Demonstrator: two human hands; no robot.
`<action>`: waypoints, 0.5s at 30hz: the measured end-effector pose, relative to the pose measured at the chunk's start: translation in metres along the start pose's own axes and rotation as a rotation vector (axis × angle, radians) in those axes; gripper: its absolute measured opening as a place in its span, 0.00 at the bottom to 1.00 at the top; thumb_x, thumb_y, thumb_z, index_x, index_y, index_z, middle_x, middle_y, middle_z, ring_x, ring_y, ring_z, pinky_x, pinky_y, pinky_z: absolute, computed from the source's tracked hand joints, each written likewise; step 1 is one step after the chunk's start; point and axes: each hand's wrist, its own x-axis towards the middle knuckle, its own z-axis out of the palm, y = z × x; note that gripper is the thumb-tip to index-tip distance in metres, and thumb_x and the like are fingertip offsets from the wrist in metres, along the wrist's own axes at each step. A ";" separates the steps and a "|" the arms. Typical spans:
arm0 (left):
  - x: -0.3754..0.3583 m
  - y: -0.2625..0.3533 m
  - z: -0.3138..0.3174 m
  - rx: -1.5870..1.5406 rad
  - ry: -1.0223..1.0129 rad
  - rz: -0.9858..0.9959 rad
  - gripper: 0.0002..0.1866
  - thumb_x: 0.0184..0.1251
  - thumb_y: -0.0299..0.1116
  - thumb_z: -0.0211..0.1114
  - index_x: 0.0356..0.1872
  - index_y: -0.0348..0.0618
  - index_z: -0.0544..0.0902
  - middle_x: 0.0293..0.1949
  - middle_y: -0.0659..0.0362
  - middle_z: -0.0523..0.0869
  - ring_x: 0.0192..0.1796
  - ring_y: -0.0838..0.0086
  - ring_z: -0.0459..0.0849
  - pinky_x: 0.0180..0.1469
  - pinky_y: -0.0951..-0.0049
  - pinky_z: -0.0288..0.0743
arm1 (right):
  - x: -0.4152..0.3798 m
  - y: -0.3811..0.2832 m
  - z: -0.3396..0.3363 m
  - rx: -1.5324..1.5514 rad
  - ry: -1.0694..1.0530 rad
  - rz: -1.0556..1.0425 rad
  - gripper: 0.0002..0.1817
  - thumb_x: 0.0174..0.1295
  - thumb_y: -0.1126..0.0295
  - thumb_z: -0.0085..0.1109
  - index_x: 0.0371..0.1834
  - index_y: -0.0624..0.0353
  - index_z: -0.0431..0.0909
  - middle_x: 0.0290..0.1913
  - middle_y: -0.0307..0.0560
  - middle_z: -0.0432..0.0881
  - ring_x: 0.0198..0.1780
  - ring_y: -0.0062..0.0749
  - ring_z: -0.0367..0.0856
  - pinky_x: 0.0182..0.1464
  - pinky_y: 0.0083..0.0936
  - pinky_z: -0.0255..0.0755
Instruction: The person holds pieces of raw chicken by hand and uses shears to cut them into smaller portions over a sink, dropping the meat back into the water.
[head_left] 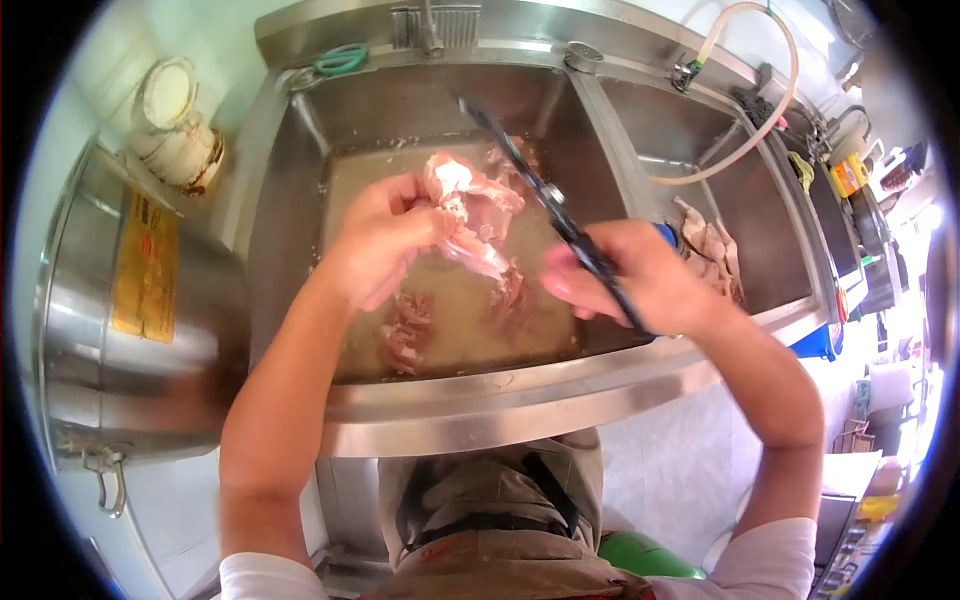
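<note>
My left hand [385, 235] is closed on a piece of raw meat with bone [475, 215], pink with a white end, held above the left sink basin [430, 95]. In my right hand [630, 275] is a pair of dark scissors [550, 195], with a bright pivot showing. Its blades point up and away, just right of the meat and apart from it, and they look closed. Below, more raw meat pieces [408, 330] lie in cloudy water in the basin. Part of the handles is hidden by my right fingers.
More pale meat [708, 240] lies in the right basin [670, 120]. A hose [795, 70] loops over it. Green-handled scissors [342, 60] rest on the back ledge beside the faucet [431, 35]. A large steel container [130, 310] stands close on the left.
</note>
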 end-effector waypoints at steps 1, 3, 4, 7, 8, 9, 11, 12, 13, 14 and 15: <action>0.001 -0.003 0.003 0.044 0.003 0.021 0.16 0.57 0.24 0.65 0.48 0.35 0.80 0.39 0.58 0.85 0.40 0.75 0.83 0.43 0.73 0.76 | 0.009 -0.001 0.009 -0.030 0.074 -0.004 0.20 0.62 0.58 0.71 0.41 0.67 0.82 0.26 0.36 0.81 0.28 0.16 0.78 0.28 0.18 0.72; 0.002 -0.006 0.009 0.151 0.011 0.064 0.16 0.56 0.25 0.68 0.47 0.35 0.81 0.38 0.59 0.85 0.40 0.77 0.82 0.42 0.75 0.75 | 0.029 0.000 0.034 0.050 0.226 -0.132 0.20 0.63 0.55 0.70 0.39 0.66 0.83 0.23 0.35 0.78 0.25 0.15 0.76 0.25 0.18 0.68; 0.001 -0.006 0.010 0.212 0.023 0.092 0.17 0.56 0.26 0.69 0.47 0.35 0.81 0.38 0.60 0.85 0.40 0.78 0.82 0.42 0.75 0.76 | 0.038 0.001 0.045 0.157 0.299 -0.263 0.21 0.64 0.54 0.69 0.37 0.66 0.83 0.21 0.35 0.76 0.23 0.15 0.74 0.23 0.18 0.65; -0.001 -0.001 0.014 0.319 0.087 0.144 0.18 0.54 0.26 0.71 0.47 0.35 0.81 0.38 0.60 0.83 0.40 0.79 0.81 0.42 0.76 0.77 | 0.049 -0.010 0.052 0.413 0.284 -0.075 0.19 0.62 0.56 0.71 0.36 0.65 0.84 0.18 0.34 0.74 0.19 0.14 0.70 0.20 0.17 0.60; -0.002 0.000 0.016 0.339 0.117 0.157 0.19 0.53 0.26 0.72 0.47 0.35 0.81 0.39 0.60 0.83 0.39 0.79 0.80 0.42 0.76 0.77 | 0.051 -0.012 0.052 0.439 0.268 -0.053 0.19 0.61 0.56 0.71 0.36 0.65 0.85 0.21 0.32 0.75 0.22 0.12 0.69 0.22 0.17 0.60; -0.002 -0.003 0.015 0.371 0.132 0.193 0.19 0.52 0.25 0.72 0.47 0.34 0.81 0.40 0.60 0.82 0.40 0.78 0.81 0.43 0.75 0.78 | 0.052 -0.014 0.051 0.462 0.251 -0.031 0.18 0.60 0.57 0.72 0.36 0.65 0.86 0.23 0.31 0.76 0.25 0.11 0.69 0.24 0.16 0.61; 0.000 -0.014 0.012 0.430 0.163 0.260 0.20 0.51 0.24 0.72 0.48 0.34 0.80 0.43 0.59 0.80 0.41 0.76 0.81 0.43 0.73 0.79 | 0.056 -0.018 0.054 0.531 0.241 -0.034 0.16 0.59 0.60 0.73 0.36 0.65 0.86 0.23 0.31 0.77 0.25 0.11 0.69 0.25 0.15 0.60; 0.000 -0.016 0.015 0.450 0.174 0.290 0.21 0.51 0.24 0.72 0.48 0.34 0.80 0.44 0.58 0.78 0.42 0.75 0.81 0.43 0.73 0.79 | 0.059 -0.020 0.059 0.578 0.251 -0.057 0.15 0.59 0.62 0.73 0.36 0.65 0.85 0.22 0.32 0.76 0.22 0.13 0.69 0.22 0.15 0.60; -0.001 -0.017 0.018 0.470 0.185 0.320 0.21 0.51 0.24 0.72 0.48 0.33 0.80 0.45 0.57 0.77 0.44 0.74 0.81 0.44 0.72 0.79 | 0.061 -0.022 0.063 0.625 0.260 -0.081 0.14 0.58 0.64 0.74 0.36 0.65 0.85 0.20 0.33 0.75 0.19 0.14 0.69 0.20 0.15 0.59; -0.002 -0.017 0.020 0.492 0.196 0.349 0.21 0.50 0.24 0.72 0.48 0.33 0.80 0.46 0.57 0.76 0.45 0.73 0.82 0.44 0.72 0.80 | 0.064 -0.019 0.066 0.624 0.258 -0.098 0.13 0.58 0.65 0.74 0.36 0.65 0.85 0.21 0.34 0.77 0.20 0.14 0.70 0.21 0.15 0.60; -0.004 -0.015 0.021 0.526 0.197 0.359 0.21 0.50 0.24 0.72 0.48 0.34 0.81 0.46 0.56 0.75 0.46 0.73 0.82 0.44 0.72 0.80 | 0.068 -0.014 0.070 0.624 0.256 -0.114 0.12 0.58 0.67 0.74 0.36 0.65 0.85 0.23 0.35 0.78 0.21 0.15 0.71 0.22 0.15 0.61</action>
